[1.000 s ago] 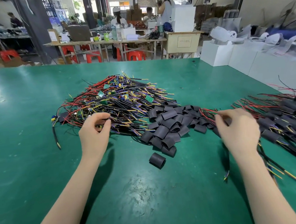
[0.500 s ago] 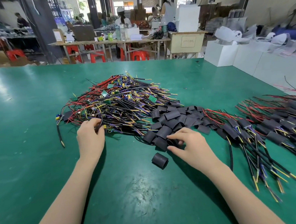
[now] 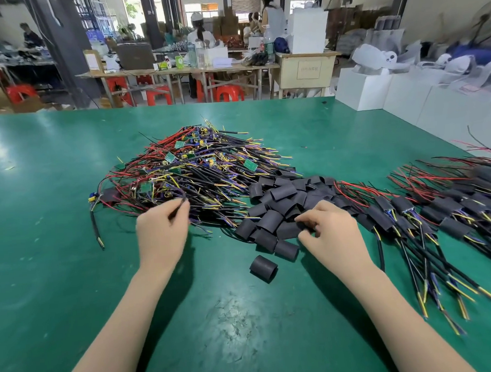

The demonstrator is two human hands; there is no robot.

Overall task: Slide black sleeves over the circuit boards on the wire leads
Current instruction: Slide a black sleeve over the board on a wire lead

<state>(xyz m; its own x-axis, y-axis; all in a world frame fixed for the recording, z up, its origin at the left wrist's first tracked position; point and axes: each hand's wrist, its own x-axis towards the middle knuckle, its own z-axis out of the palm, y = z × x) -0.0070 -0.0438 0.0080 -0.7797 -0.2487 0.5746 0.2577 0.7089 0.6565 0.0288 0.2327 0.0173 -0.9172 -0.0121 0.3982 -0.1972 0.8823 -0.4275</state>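
A tangled heap of wire leads with small green circuit boards [image 3: 192, 171] lies at the middle of the green table [image 3: 43, 253]. To its right is a pile of short black sleeves [image 3: 279, 206], and one sleeve [image 3: 263, 268] lies apart, nearer me. My left hand [image 3: 161, 235] pinches a black wire lead at the heap's near edge. My right hand [image 3: 330, 234] pinches a black sleeve at the near side of the pile. Sleeved leads [image 3: 439, 218] are spread out at the right.
White boxes [image 3: 376, 90] stand along the table's far right edge. Beyond the table are workbenches, red stools [image 3: 229, 92] and several people. A thick black cable end [image 3: 96, 230] lies left of the heap.
My right hand has come from the sleeved leads at the right to the sleeve pile and pinched a sleeve. My left hand has lifted slightly, now pinching a black lead.
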